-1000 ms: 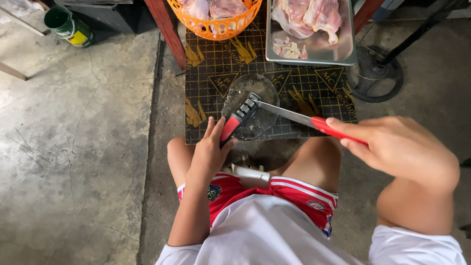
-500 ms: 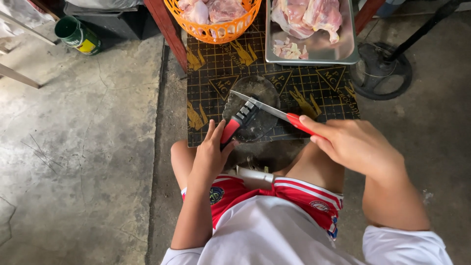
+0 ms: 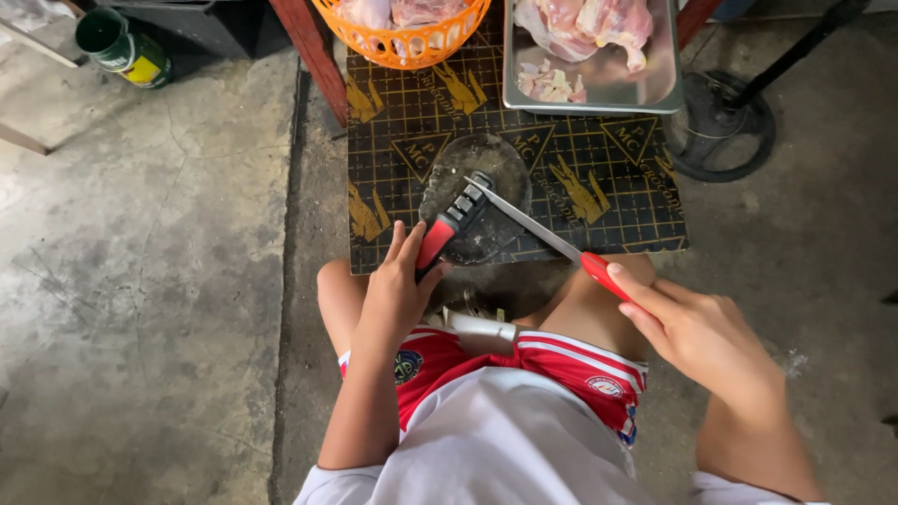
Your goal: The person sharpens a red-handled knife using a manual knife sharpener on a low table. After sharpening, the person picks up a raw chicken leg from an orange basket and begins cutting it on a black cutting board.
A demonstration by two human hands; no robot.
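Two hands share the work: the left hand (image 3: 398, 295) clamps the red-handled sharpener (image 3: 456, 224) on the dark round block (image 3: 486, 164), while the right hand (image 3: 702, 332), grip clenched on the knife (image 3: 547, 238), has drawn it back until only the blade's tip sits in the slot.

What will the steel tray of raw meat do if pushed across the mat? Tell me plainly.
The steel tray looks rigid and should probably slide as one piece, since it sits flat on the black mat. The raw meat heaped at its far end may make it feel heavier there. The meat looks wet, so pieces could shift or slip inside.
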